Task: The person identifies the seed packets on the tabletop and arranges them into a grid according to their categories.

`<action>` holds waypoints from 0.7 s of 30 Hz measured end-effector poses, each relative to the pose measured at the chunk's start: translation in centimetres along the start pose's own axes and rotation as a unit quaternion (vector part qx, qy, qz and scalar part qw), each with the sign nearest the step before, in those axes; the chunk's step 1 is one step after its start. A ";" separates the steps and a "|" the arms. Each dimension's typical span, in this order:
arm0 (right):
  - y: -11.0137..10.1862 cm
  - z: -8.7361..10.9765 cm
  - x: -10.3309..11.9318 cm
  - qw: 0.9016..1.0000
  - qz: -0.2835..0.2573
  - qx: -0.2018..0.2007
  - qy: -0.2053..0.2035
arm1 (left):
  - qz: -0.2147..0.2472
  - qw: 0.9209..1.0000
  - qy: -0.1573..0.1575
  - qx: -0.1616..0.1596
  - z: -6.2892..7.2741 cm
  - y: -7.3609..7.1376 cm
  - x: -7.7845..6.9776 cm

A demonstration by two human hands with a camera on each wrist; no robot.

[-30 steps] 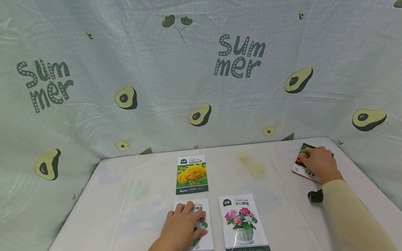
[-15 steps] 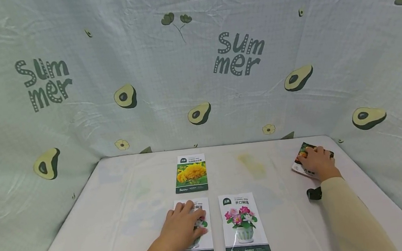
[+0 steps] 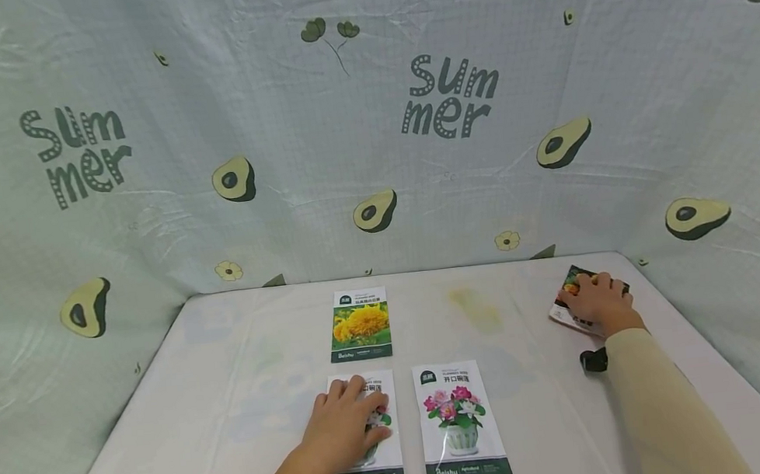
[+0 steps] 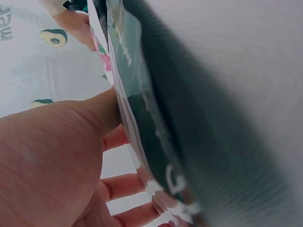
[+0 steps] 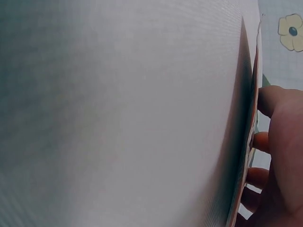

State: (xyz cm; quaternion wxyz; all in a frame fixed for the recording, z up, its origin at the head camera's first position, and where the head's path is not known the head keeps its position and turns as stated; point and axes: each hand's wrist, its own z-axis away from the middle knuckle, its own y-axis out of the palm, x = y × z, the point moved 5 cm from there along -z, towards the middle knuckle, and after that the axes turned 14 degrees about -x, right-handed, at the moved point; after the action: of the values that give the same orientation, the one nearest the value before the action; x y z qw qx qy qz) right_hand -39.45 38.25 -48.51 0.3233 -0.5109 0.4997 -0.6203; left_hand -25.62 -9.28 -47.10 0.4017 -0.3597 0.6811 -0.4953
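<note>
My left hand rests on a white seed packet with a potted-flower picture at the front of the table. In the left wrist view the thumb and fingertips touch that packet's printed face, and its edge stands a little off the table. At the far right, my right hand lies over a dark-topped seed packet with orange in its picture. Its fingers cover much of the packet. The right wrist view has thumb and fingertips against one face of this packet, whose edge is slightly raised.
A matching potted-flower packet lies right of the left hand. Behind them is a yellow-flower seed packet. The white table meets a printed cloth backdrop behind and at the sides.
Under the right hand, the packet has shifted very slightly and its near edge buckles more than a second ago. My left hand holds its place on its packet. The view has tilted slightly.
</note>
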 end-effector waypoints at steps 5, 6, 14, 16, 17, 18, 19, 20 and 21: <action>-0.2 0.0 0.2 1.000 0.004 -0.001 -0.006 | 0.001 1.000 -0.002 -0.001 0.0 0.0 0.0; -0.3 0.0 0.2 1.000 0.005 0.000 -0.006 | 0.001 1.000 -0.003 -0.001 0.0 0.0 0.0; -0.3 0.1 0.1 1.000 0.010 0.004 -0.001 | 0.004 1.000 -0.007 0.005 0.1 -0.2 -0.1; -0.3 0.1 0.1 1.000 0.009 0.003 -0.003 | 0.005 1.000 -0.007 0.005 0.2 -0.2 -0.2; -0.3 0.1 0.1 1.000 0.009 0.003 -0.004 | 0.006 1.000 -0.007 0.005 0.2 -0.3 -0.2; -0.3 0.2 0.1 1.000 0.009 0.002 -0.005 | 0.007 1.000 -0.008 0.004 0.2 -0.3 -0.2; -0.3 0.2 0.1 1.000 0.009 0.001 -0.006 | 0.007 1.000 -0.008 0.004 0.2 -0.3 -0.2; -0.3 0.3 0.1 1.000 0.008 0.001 -0.007 | 0.007 1.000 -0.008 0.004 0.2 -0.3 -0.2; -0.3 0.3 0.1 1.000 0.007 0.000 -0.008 | 0.008 1.000 -0.009 0.004 0.2 -0.3 -0.2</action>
State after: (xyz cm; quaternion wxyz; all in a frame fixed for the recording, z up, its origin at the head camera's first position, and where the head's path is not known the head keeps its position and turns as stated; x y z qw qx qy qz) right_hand -39.14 38.13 -48.19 0.3316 -0.5123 0.5007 -0.6139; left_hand -25.34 -9.24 -46.80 0.4128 -0.3571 0.6784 -0.4918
